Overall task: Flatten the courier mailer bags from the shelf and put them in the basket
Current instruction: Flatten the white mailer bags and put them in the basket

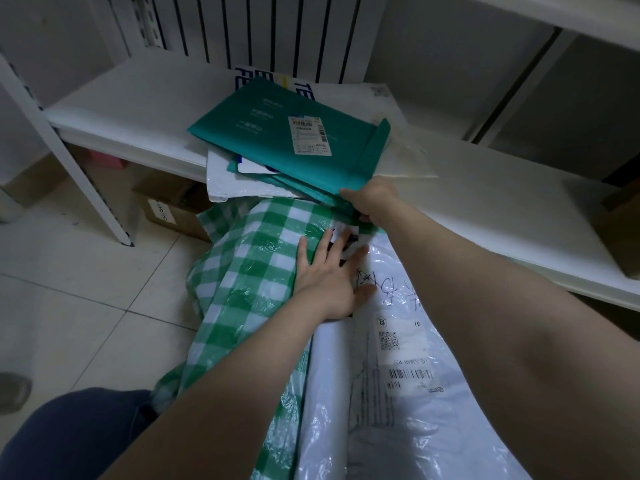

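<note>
— Where do we find the mailers?
— A loose pile sits at the front edge of the shelf (138, 109) and overhangs it. On top lies a teal mailer (263, 133) with a printed label (310, 135). Under it are more teal ones and a white padded mailer (221, 178); we cannot count how many in all.

— And our hands?
— Our right hand (372, 200) grips the near corner of the teal mailer, thumb on top and fingers curled beneath. Our left hand (325, 275) lies flat with fingers spread, pressing on a white plastic mailer (398, 341) where it meets a green-checked bag (249, 265).

— Is that the basket?
— We cannot tell. Both lie heaped just below the shelf's front edge, and whatever holds them is covered. The white plastic mailer runs out of view at the bottom, partly behind our right forearm, and its handwriting is unreadable.

— Any other containers?
— A cardboard box (173, 213) stands on the floor (69, 271) under the shelf, its contents unseen, with another in shadow behind it. A brown box (620, 233) at the shelf's right end is cut off.
</note>
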Tool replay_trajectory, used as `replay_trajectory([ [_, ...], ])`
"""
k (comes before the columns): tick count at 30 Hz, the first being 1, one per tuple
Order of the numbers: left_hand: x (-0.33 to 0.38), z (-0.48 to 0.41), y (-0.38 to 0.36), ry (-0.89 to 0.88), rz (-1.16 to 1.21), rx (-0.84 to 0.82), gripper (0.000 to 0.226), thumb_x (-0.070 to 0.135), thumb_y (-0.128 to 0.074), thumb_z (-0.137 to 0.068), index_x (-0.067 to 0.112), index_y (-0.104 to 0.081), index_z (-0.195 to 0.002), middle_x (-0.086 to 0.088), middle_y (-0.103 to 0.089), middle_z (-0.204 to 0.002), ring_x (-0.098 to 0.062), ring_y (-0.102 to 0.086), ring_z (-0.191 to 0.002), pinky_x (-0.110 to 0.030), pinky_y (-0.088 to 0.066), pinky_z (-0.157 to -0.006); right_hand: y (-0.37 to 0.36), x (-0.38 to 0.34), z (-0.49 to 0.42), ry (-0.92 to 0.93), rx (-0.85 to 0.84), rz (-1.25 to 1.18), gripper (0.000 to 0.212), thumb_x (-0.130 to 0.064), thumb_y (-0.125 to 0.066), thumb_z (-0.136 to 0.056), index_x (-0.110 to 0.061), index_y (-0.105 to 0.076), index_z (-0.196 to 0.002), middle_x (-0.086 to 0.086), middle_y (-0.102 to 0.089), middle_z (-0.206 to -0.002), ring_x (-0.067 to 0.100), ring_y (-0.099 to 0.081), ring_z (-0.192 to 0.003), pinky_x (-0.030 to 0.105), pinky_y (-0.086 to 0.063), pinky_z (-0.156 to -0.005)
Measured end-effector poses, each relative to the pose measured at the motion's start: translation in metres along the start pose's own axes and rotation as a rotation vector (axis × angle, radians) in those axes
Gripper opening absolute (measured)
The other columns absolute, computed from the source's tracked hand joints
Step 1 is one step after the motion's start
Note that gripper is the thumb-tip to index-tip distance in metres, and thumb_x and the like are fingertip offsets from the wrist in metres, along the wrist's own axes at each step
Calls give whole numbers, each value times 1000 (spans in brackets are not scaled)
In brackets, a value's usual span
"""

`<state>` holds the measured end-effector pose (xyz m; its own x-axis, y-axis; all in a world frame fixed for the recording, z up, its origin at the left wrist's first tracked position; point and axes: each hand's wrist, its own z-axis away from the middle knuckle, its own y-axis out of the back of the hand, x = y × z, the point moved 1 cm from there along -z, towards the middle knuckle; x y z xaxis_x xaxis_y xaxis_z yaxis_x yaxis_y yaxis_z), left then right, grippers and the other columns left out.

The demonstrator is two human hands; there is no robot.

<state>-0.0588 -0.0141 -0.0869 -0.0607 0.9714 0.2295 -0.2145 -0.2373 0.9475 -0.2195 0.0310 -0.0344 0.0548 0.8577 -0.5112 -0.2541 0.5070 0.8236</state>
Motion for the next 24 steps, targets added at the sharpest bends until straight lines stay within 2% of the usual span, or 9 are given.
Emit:
replay_trajectory([
  [3,0,1,-1,4,-4,-2,71,72,-18,-93,43,6,-154,2,25,-160,-23,30,-145,-59,19,-112,-10,0,-2,-89,-36,-109,8,-13,-60,-92,-10,-52,-89,9,-58,-96,24,-59,-85,32,-53,-82],
  [5,0,0,-1,7,-12,-6,71,72,-17,-93,43,8,-153,2,24,-161,-23,30,-145,-59,19,-112,-14,4,-4,-145,-26,-225,6,-4,-56,-87,-9,-55,-88,12,-63,-97,27,-62,-83,36,-56,-81],
  [10,0,-1,-2,1,-10,-1,72,72,-17,-93,42,7,-154,3,25,-161,-23,30,-145,-59,19,-112,-11,2,-4,-236,21,-447,7,-16,-55,-89,-10,-52,-93,7,-58,-83,20,-54,-73,32,-50,-73],
  [13,0,0,-3,-7,0,21,71,71,-20,-93,41,1,-154,4,24,-161,-22,29,-145,-59,19,-112,-12,0,-14,-279,40,-576,12,-21,-55,-91,-11,-50,-95,5,-60,-91,17,-54,-76,26,-46,-73],
  [15,0,1,-4,-12,6,37,71,71,-21,-93,41,-1,-154,4,23,-161,-22,28,-146,-59,18,-112,-16,0,-23,-292,57,-499,9,-17,-59,-90,-10,-54,-88,6,-64,-99,20,-62,-87,27,-54,-80],
  [17,-1,1,-4,-13,14,44,71,71,-22,-93,41,-1,-154,4,22,-161,-22,27,-146,-59,19,-112,-19,3,-31,-304,43,-409,5,-15,-54,-94,-10,-56,-96,6,-61,-99,18,-61,-90,25,-54,-84],
  [19,-1,1,-4,-13,10,49,71,71,-21,-93,41,-1,-154,4,23,-161,-23,27,-146,-59,19,-112,-19,5,-35,-312,28,-439,3,-13,-55,-94,-12,-55,-97,7,-60,-89,17,-59,-75,23,-53,-65],
  [22,-2,-2,-7,-4,-5,35,73,72,-19,-92,41,2,-154,3,25,-160,-23,27,-146,-60,18,-112,-17,4,-29,-358,9,-678,6,-13,-55,-91,-12,-56,-85,8,-63,-85,18,-58,-64,23,-55,-53],
  [24,-3,-4,-9,0,-19,21,74,73,-18,-92,41,5,-154,3,27,-160,-24,29,-145,-60,19,-112,-11,3,-15,-386,8,-891,7,-17,-49,-93,-15,-55,-91,3,-57,-79,14,-51,-58,16,-43,-40],
])
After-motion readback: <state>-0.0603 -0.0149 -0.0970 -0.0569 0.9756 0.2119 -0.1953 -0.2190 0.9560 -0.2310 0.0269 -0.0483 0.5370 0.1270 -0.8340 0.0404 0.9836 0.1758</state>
